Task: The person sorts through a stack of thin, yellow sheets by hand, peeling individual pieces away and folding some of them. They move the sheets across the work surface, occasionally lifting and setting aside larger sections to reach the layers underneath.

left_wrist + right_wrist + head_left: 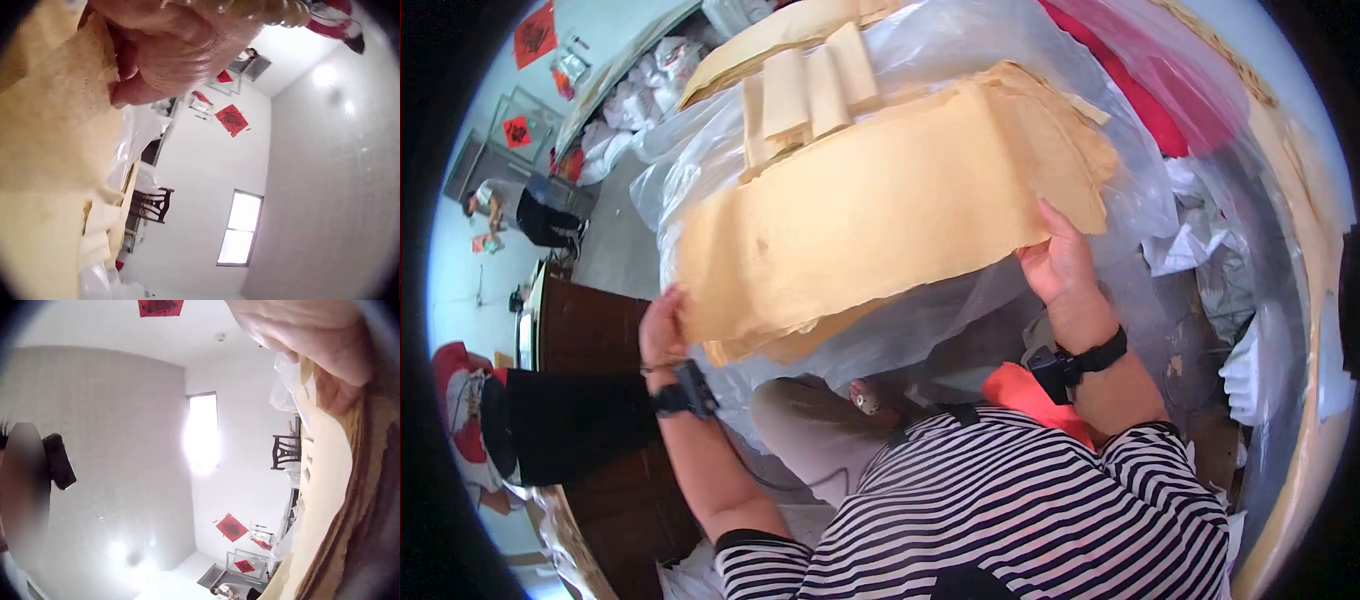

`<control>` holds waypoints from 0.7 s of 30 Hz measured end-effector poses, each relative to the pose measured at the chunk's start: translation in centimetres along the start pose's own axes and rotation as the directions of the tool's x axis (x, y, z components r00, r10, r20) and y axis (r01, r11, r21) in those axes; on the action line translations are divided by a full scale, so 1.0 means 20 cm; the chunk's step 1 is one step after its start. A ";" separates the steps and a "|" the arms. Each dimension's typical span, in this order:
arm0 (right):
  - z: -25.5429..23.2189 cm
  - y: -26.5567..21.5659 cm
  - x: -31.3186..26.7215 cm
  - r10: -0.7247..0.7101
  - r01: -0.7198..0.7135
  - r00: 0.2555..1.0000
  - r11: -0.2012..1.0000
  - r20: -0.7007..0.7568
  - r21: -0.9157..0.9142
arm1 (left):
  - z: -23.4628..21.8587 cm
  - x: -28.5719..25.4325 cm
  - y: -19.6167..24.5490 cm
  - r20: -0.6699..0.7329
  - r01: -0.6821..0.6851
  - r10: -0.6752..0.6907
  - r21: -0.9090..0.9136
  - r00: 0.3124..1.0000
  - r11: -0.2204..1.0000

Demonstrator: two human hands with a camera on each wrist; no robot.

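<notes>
A wide tan sheet (860, 220) with ragged edges, thin and slightly wavy, spans the space between my two hands. My left hand (664, 328) pinches its near left corner, and the left wrist view shows the sheet (56, 112) between thumb and fingers. At the near right edge my right hand (1058, 262) grips it, thumb on top and fingers underneath. Beneath and to the right lies a stack of similar sheets (1080, 150), whose layered brown edges (340, 531) appear in the right wrist view. Several folded tan strips (825, 90) lie just beyond the sheet.
Clear plastic sheeting (930, 45) covers the surface under the stacks. More tan sheets (775, 42) lie at the far side. A dark wooden cabinet (590, 320) stands left, with a person in black trousers (580, 425) nearby. Another person (530, 212) stands farther off. White bags (1190, 235) lie right.
</notes>
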State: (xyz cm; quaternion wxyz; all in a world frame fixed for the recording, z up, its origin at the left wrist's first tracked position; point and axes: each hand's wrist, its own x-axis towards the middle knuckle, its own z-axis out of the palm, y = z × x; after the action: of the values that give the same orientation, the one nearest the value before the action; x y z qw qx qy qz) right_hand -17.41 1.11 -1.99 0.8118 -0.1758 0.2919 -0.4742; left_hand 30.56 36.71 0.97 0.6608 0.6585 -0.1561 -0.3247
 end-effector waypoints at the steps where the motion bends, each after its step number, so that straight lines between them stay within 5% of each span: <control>1: -0.03 -0.02 0.00 0.034 -0.033 0.999 0.999 -0.013 0.013 | -0.03 0.03 0.13 -0.097 -0.067 0.078 0.107 0.992 0.992; 2: -0.05 -0.05 0.01 0.070 -0.069 0.997 0.997 -0.017 0.028 | 0.04 0.03 0.27 -0.288 -0.052 0.088 0.131 0.954 0.990; 4: -0.09 -0.08 0.02 0.121 -0.121 0.993 0.993 -0.008 0.015 | -0.15 0.26 0.46 -0.277 -0.129 0.420 0.685 0.864 0.717; 5: -0.12 -0.09 0.03 0.134 -0.134 0.991 0.991 0.006 -0.014 | 0.08 0.16 0.65 -0.189 0.022 0.618 0.963 0.763 0.267; 6: -0.14 -0.09 0.02 0.150 -0.149 0.989 0.988 0.017 -0.044 | 0.37 0.04 0.78 -0.086 0.110 0.701 0.994 0.708 0.011; 10: -0.12 0.01 -0.07 0.127 -0.118 0.991 0.982 0.052 -0.150 | 1.11 -0.02 0.83 0.361 -0.218 0.683 0.932 0.635 -0.289; 12: -0.08 0.06 -0.17 0.175 -0.154 0.980 0.968 0.091 -0.196 | 1.57 -0.12 0.63 0.461 -0.316 0.688 0.887 0.560 -0.337; 15: -0.15 0.13 -0.21 0.263 -0.224 0.956 0.940 0.130 -0.256 | 2.05 -0.21 0.22 0.469 -0.495 0.608 0.858 0.641 -0.140; 17: -0.18 0.13 -0.25 0.305 -0.253 0.937 0.929 0.172 -0.269 | 2.22 -0.26 -0.03 0.501 -0.604 0.557 0.797 0.663 0.002; 21: -0.23 0.12 -0.26 0.316 -0.249 0.913 0.932 0.257 -0.262 | 2.33 -0.47 -0.19 0.524 -0.649 0.442 0.735 0.728 0.196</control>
State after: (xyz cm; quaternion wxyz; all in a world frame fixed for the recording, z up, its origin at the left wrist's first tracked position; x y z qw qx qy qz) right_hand -20.69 6.73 -5.35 0.8814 -0.2904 0.2417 -0.2836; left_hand -6.67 7.17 3.29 0.2612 0.7645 -0.5893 0.0033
